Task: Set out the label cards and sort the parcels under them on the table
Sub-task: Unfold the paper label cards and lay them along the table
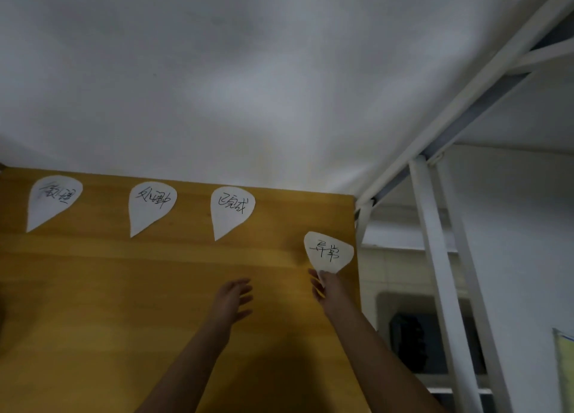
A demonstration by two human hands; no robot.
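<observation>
held card [328, 251] tip: hidden by right hand [326, 288] | left hand [234, 297]: blurred

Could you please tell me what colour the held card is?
The card is white with dark handwriting; head view.

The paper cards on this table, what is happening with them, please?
A person works at the wooden table. Three label cards lie in a row by its far edge. The right hand pinches a fourth card near the right edge. The left hand hovers open, holding nothing.
</observation>
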